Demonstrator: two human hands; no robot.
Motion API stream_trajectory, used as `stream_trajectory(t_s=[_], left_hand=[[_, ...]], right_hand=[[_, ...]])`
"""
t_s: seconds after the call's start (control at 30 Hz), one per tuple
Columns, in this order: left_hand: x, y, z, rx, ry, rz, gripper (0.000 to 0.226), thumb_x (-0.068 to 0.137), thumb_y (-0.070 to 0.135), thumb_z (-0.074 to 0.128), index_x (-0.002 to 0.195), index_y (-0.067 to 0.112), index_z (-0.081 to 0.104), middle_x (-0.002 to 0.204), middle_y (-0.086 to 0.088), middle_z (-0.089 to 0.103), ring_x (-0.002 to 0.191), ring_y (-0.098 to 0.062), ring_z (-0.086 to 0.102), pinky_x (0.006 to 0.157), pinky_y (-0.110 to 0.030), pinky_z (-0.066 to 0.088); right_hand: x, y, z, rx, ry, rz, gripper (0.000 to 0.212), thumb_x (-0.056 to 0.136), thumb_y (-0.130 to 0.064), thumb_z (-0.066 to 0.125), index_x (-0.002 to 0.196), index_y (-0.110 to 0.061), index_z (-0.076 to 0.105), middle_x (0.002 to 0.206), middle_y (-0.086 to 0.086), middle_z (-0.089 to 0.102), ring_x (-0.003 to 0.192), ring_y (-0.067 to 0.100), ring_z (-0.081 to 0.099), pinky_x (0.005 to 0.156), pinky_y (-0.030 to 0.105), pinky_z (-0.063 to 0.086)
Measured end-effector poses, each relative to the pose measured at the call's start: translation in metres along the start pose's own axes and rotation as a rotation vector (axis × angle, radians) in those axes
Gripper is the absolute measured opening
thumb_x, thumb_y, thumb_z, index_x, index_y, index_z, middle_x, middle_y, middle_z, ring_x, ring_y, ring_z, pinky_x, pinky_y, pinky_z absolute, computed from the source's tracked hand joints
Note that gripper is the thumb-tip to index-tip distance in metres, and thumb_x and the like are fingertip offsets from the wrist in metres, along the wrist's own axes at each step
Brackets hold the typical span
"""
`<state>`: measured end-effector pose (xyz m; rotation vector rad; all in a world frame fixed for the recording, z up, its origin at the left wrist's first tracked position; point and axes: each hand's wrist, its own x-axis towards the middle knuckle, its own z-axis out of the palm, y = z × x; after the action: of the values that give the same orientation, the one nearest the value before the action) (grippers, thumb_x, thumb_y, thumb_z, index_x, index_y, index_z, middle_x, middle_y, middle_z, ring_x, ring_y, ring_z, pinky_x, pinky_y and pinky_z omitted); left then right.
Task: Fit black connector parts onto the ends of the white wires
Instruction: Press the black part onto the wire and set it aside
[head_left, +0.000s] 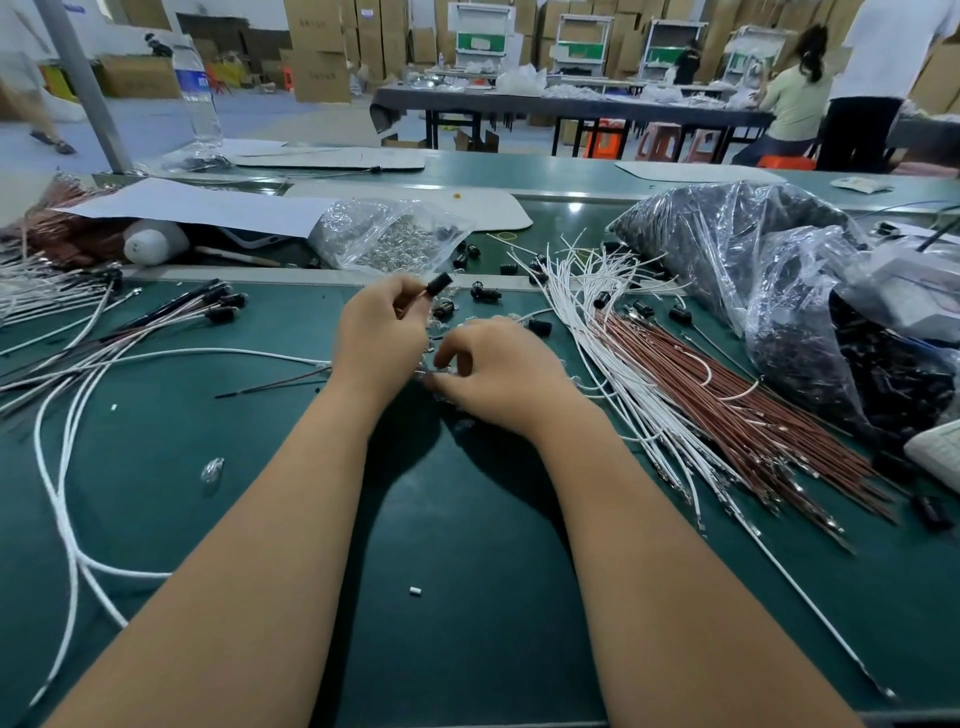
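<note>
Bare green tabletop (467, 545) lies open along the near edge. Toward the right edge, a fan of white wires (597, 332) and brown wires (753, 415) blocks passage, backed by bulging plastic bags (779, 270). Looping white cables (67, 441) clutter the left edge.

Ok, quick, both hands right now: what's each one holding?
Left hand: pinching a black connector part raised above the table.
Right hand: fingers curled down on small clear pieces on the mat; whether it grips one cannot be told.

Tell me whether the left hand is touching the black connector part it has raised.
Touching. The head view shows the left hand pinching the black connector part at its lower end, fingertips closed on it above the green mat.
</note>
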<state>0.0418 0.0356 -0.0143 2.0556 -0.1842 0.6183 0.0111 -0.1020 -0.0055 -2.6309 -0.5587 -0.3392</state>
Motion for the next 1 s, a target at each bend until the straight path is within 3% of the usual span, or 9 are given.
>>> stream_trajectory(t_s=[0.2,0.3,0.63,0.7,0.83,1.0], left_hand=[[0.000,-0.004,0.003,0.005,-0.029,-0.031,0.005,0.094,0.018,0.056,0.091,0.019,0.060,0.069,0.011,0.055,0.068,-0.016,0.050,0.063,-0.028,0.036],[-0.003,-0.002,0.003,-0.030,-0.064,-0.020,0.002,0.093,0.020,0.058,0.093,0.019,0.060,0.068,0.008,0.055,0.063,-0.012,0.050,0.062,-0.028,0.039],[-0.004,-0.002,0.003,0.011,-0.092,-0.008,0.011,0.093,0.020,0.059,0.083,0.018,0.064,0.062,0.011,0.053,0.056,-0.004,0.046,0.055,-0.024,0.035],[-0.004,-0.001,0.003,-0.007,-0.093,-0.005,0.011,0.092,0.019,0.060,0.083,0.016,0.065,0.062,0.010,0.053,0.056,-0.005,0.046,0.056,-0.024,0.036],[-0.005,0.003,0.001,-0.067,-0.116,0.021,0.009,0.091,0.014,0.061,0.087,0.011,0.069,0.061,0.005,0.054,0.051,-0.006,0.042,0.053,-0.022,0.035],[-0.008,0.009,0.001,-0.190,-0.197,0.002,0.009,0.091,0.009,0.062,0.086,0.012,0.069,0.061,0.002,0.051,0.049,-0.004,0.037,0.049,-0.016,0.031]], right_hand=[[0.000,0.000,0.001,-0.073,0.004,0.007,0.014,0.090,-0.031,0.059,0.096,-0.022,0.068,0.099,0.002,0.063,0.099,0.024,0.053,0.084,0.034,0.041],[0.000,0.003,-0.002,-0.151,0.028,0.059,0.025,0.090,-0.018,0.053,0.104,-0.029,0.070,0.104,0.003,0.062,0.102,0.026,0.055,0.082,0.033,0.040],[-0.001,0.005,-0.007,0.014,-0.030,0.178,0.042,0.081,-0.005,0.053,0.109,-0.031,0.070,0.107,-0.001,0.064,0.104,0.022,0.057,0.088,0.038,0.050],[-0.002,0.005,-0.005,0.058,0.033,0.190,0.044,0.081,-0.002,0.051,0.111,-0.029,0.069,0.105,-0.002,0.067,0.101,0.021,0.059,0.086,0.036,0.050],[0.001,0.008,-0.008,0.373,0.342,0.260,0.019,0.094,-0.010,0.055,0.105,-0.014,0.070,0.093,-0.001,0.069,0.083,0.014,0.061,0.077,0.031,0.050],[0.002,0.014,-0.013,0.845,0.458,0.352,0.016,0.097,-0.023,0.055,0.088,-0.017,0.067,0.070,-0.006,0.062,0.060,0.006,0.056,0.056,0.020,0.048]])
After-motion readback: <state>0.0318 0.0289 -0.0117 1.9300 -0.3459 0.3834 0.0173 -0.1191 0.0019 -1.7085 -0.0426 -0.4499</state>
